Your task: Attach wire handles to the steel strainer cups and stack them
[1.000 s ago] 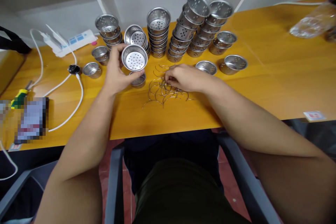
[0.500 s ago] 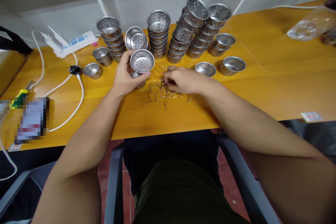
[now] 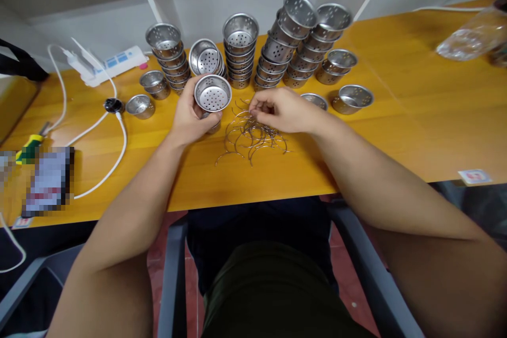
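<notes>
My left hand [image 3: 190, 116] is wrapped round a perforated metal cup [image 3: 214, 96], its open top tilted toward me. Beneath that cup, another small cup [image 3: 214, 125] is partly hidden by my thumb. Several thin curved wires [image 3: 259, 140] lie in a tangled pile on the table. My right hand [image 3: 281, 110] is over the upper right of the pile, thumb and fingertips pinched together; whether a wire is between them is too small to tell.
Stacks of perforated cups [image 3: 240, 53] stand along the back, with loose cups [image 3: 352, 99] on both sides. At the left are a power strip [image 3: 114, 66], white cables, a screwdriver [image 3: 29, 149] and a blurred-out flat object [image 3: 49, 182]. A clear plastic bag [image 3: 467, 39] lies far right.
My right hand has lifted and shifted slightly right, uncovering more of the wires. The cup in my left hand has moved slightly left.
</notes>
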{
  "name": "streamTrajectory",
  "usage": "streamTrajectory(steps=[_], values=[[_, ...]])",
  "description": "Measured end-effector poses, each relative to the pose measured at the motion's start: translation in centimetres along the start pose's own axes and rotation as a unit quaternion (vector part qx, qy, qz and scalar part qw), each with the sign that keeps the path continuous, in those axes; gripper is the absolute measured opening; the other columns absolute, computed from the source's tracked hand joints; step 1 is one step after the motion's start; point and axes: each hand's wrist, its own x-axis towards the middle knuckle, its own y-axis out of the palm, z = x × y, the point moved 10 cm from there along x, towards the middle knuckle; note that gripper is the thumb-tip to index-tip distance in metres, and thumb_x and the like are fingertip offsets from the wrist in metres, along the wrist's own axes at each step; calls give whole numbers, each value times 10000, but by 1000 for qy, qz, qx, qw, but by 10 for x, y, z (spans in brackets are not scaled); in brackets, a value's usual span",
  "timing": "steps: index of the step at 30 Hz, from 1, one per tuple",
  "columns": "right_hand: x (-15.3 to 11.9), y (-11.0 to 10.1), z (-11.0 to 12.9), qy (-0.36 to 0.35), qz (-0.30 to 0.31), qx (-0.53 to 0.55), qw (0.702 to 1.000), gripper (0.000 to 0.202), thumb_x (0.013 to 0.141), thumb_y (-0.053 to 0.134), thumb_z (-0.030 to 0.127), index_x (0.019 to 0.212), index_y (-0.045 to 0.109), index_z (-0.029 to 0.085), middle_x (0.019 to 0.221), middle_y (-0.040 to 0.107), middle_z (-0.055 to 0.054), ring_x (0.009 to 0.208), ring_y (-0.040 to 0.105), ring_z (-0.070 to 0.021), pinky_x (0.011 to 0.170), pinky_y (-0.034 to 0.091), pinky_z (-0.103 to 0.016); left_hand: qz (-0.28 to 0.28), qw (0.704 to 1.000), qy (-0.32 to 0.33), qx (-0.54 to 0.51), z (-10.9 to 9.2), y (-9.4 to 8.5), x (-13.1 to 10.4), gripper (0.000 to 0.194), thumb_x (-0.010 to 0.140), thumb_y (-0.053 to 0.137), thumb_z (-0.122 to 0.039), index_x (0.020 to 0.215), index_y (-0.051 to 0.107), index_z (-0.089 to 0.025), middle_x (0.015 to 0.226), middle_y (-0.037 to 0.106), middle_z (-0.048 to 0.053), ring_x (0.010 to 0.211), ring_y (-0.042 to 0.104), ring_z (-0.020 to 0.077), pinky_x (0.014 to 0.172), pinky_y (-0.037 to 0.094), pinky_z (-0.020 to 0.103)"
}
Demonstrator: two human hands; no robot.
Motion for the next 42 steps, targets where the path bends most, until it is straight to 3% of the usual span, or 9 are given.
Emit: streamTrajectory(steps=[4, 10, 15, 20, 23, 27, 31, 36, 42], values=[[0, 1, -4, -13, -7, 20, 1000, 37, 1105, 787, 240, 1101, 754, 255, 904, 765, -28, 855, 692, -232, 802, 546, -404, -2, 999, -18, -29, 2, -1, -2, 945, 939, 1118, -601, 1710, 632, -352, 1643, 775, 144, 1628, 770, 436, 1399, 700, 682], [4, 3, -15, -3, -34, 123, 992, 266, 1077, 897, 378, 1119, 647, 297, 840, 723, 12, 702, 606, -191, 658, 486, -364, -3, 998, -28, -53, 5, -3, -4, 969, 906, 1136, -650, 1682, 644, -341, 1630, 782, 140, 1595, 783, 421, 1375, 714, 640], [9, 8, -29, 52, -59, 262, 962, 444, 1081, 955, 564, 1119, 593, 311, 998, 869, -45, 607, 661, -170, 526, 533, -348, 3, 998, -33, -47, 3, -1, -2, 1005, 902, 1129, -715, 1691, 636, -335, 1644, 767, 148, 1658, 742, 456, 1425, 668, 690], [9, -7, -30, 13, -134, 230, 964, 522, 1031, 1046, 683, 1095, 693, 304, 891, 759, -32, 755, 739, -222, 644, 657, -377, 8, 998, -40, -38, -6, 3, 0, 1006, 913, 1119, -741, 1698, 625, -351, 1645, 757, 146, 1672, 734, 461, 1425, 669, 704], [4, -21, -23, -14, -188, 190, 963, 524, 1063, 1006, 749, 1191, 737, 317, 933, 726, -35, 802, 735, -249, 700, 685, -423, 5, 999, -35, -37, -9, 2, 0, 988, 923, 1107, -758, 1696, 621, -380, 1622, 774, 147, 1591, 786, 439, 1361, 724, 693], [-4, -30, -7, -16, -212, 127, 969, 583, 1106, 901, 838, 1364, 775, 331, 992, 686, -62, 897, 708, -291, 750, 660, -458, 6, 999, -36, -30, -8, 0, -1, 934, 966, 1074, -773, 1687, 631, -378, 1590, 800, 142, 1518, 838, 409, 1309, 768, 662], [-8, -29, 8, -9, -210, 111, 971, 655, 1113, 793, 940, 1359, 766, 334, 968, 602, -60, 886, 606, -298, 729, 580, -451, 20, 998, -45, -33, -17, 5, -1, 995, 960, 1059, -862, 1708, 631, -364, 1614, 811, 154, 1534, 846, 414, 1289, 783, 630], [-10, -27, 18, 0, -220, 118, 968, 650, 1100, 777, 959, 1278, 767, 334, 966, 626, -68, 878, 573, -295, 718, 526, -430, 11, 999, -47, -17, -25, 15, 2, 1079, 882, 1060, -977, 1638, 662, -317, 1561, 840, 168, 1524, 852, 432, 1325, 748, 663], [-9, -22, 24, -13, -216, 102, 971, 470, 1136, 818, 767, 1196, 807, 301, 930, 621, -60, 852, 565, -270, 750, 522, -416, 38, 999, -8, -33, -26, 30, 2, 1117, 804, 1077, -1026, 1594, 667, -352, 1464, 810, 100, 1403, 881, 379, 1229, 782, 616]])
